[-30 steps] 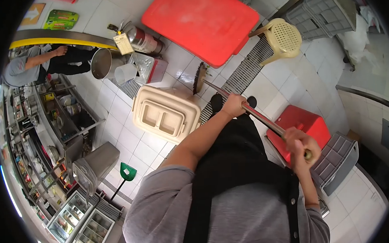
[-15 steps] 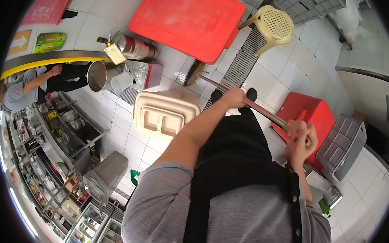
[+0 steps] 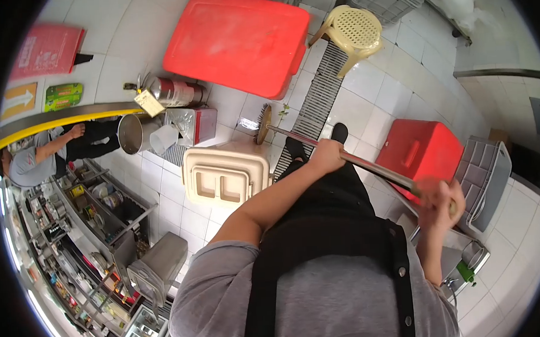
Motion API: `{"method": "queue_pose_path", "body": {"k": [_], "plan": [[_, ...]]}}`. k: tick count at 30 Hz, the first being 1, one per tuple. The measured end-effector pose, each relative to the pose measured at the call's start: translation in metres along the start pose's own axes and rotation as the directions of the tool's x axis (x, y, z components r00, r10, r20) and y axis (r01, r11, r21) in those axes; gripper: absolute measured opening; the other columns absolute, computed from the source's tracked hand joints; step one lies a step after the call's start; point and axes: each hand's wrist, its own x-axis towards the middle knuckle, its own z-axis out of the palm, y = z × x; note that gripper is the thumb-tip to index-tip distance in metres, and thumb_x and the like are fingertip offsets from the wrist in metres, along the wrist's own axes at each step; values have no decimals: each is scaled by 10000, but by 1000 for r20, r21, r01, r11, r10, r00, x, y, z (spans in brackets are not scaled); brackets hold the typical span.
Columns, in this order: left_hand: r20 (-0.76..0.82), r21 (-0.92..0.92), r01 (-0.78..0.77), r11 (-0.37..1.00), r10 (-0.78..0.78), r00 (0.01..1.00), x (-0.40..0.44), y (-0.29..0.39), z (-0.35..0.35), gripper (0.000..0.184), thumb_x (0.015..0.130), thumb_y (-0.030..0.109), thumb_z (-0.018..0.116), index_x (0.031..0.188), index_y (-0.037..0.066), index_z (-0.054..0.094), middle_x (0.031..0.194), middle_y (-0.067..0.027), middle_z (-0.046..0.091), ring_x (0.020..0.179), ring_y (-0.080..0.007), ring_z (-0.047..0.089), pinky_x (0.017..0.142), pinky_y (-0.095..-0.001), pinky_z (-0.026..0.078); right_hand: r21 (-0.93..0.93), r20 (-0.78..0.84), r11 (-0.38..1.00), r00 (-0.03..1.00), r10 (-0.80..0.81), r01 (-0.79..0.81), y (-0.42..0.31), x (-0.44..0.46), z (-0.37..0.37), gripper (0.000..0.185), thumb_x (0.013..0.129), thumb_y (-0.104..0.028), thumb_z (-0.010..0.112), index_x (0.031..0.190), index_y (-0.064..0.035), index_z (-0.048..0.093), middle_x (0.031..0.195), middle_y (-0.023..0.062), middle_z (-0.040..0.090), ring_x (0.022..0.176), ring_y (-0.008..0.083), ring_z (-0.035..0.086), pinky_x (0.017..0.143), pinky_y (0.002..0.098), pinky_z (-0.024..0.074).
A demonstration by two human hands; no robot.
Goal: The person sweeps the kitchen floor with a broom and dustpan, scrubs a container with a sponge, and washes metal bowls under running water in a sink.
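Observation:
My left hand (image 3: pixel 327 156) is wrapped round the middle of a long metal broom handle (image 3: pixel 372 167). Near the handle's end, my right hand (image 3: pixel 438 202) grips it, slightly blurred. The brush head (image 3: pixel 264 124) rests bristles-out on the white tiles (image 3: pixel 234 113), beyond my dark shoes. A small green scrap (image 3: pixel 284 110) lies beside the brush, close to the floor grate (image 3: pixel 320 94). The beige lidded bin (image 3: pixel 225 175) stands left of the handle, and the large red lid (image 3: pixel 237 43) is just past the brush.
A beige stool (image 3: pixel 354 29) stands beyond the grate. At the right are a red container (image 3: pixel 420 153) and a grey crate (image 3: pixel 480 180). Along the left are a fire extinguisher (image 3: pixel 173 91), a metal pot (image 3: pixel 135 133), a grey bin (image 3: pixel 159 263) and another person (image 3: pixel 34 160).
The broom's brush head has swung a little and turned on the floor, and its handle lies flatter. My right hand has moved out to the right. The view has shifted.

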Motion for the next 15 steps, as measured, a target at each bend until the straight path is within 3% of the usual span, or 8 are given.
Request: {"method": "queue_pose_path", "body": {"k": [2, 3, 4, 8, 10, 12, 15], "plan": [[50, 38, 37, 999, -39, 998, 15, -22, 9, 142, 664, 152, 647, 636, 13, 647, 656, -208, 612, 695, -389, 621, 681, -467, 498, -4, 107, 994, 988, -110, 111, 37, 11, 1, 312, 926, -24, 495, 648, -57, 359, 556, 39, 407, 505, 133, 436, 515, 317, 402], [88, 60, 33, 998, -38, 995, 21, -24, 10, 145, 668, 146, 644, 644, 3, 647, 677, -223, 613, 700, -405, 617, 683, -470, 511, 140, 197, 982, 969, -151, 125, 40, 17, 10, 282, 923, 21, 472, 667, -48, 376, 574, 43, 414, 522, 132, 434, 505, 317, 388], [99, 35, 21, 999, -24, 995, 27, -19, 17, 134, 671, 135, 638, 651, 2, 647, 672, -227, 605, 699, -408, 613, 671, -465, 505, 151, 237, 985, 964, -123, 89, 39, 20, 3, 272, 926, 6, 481, 679, -46, 381, 574, 39, 421, 515, 135, 426, 513, 330, 391], [144, -4, -26, 1000, 26, 989, 45, 45, 38, 107, 681, 107, 618, 667, 7, 653, 672, -233, 600, 705, -415, 608, 663, -460, 500, 16, -2, 956, 956, -294, 294, -4, 31, -53, 297, 934, -144, 529, 684, -72, 386, 528, 41, 431, 454, 126, 388, 516, 356, 410], [163, 11, -80, 997, 77, 984, 62, 86, 47, 103, 685, 102, 614, 671, 10, 658, 678, -232, 605, 713, -413, 613, 676, -460, 504, 185, -3, 921, 937, -348, 343, -27, 44, -83, 288, 943, -149, 496, 690, -78, 377, 480, 22, 372, 418, 117, 368, 506, 333, 415], [180, 18, -97, 995, 93, 979, 90, 120, 49, 103, 691, 98, 610, 678, 11, 665, 687, -238, 608, 716, -410, 618, 687, -461, 504, 201, 18, 912, 929, -368, 358, -41, 56, -106, 330, 963, -167, 478, 678, -101, 326, 495, 6, 329, 438, 112, 332, 533, 325, 383], [167, 37, -176, 984, 168, 972, 149, 128, 69, 111, 701, 100, 616, 695, 8, 678, 703, -251, 610, 717, -409, 624, 706, -463, 504, 110, -96, 906, 911, -400, 410, -35, 77, -117, 324, 963, -144, 475, 673, -90, 342, 504, 15, 339, 452, 120, 364, 530, 336, 395]]}}
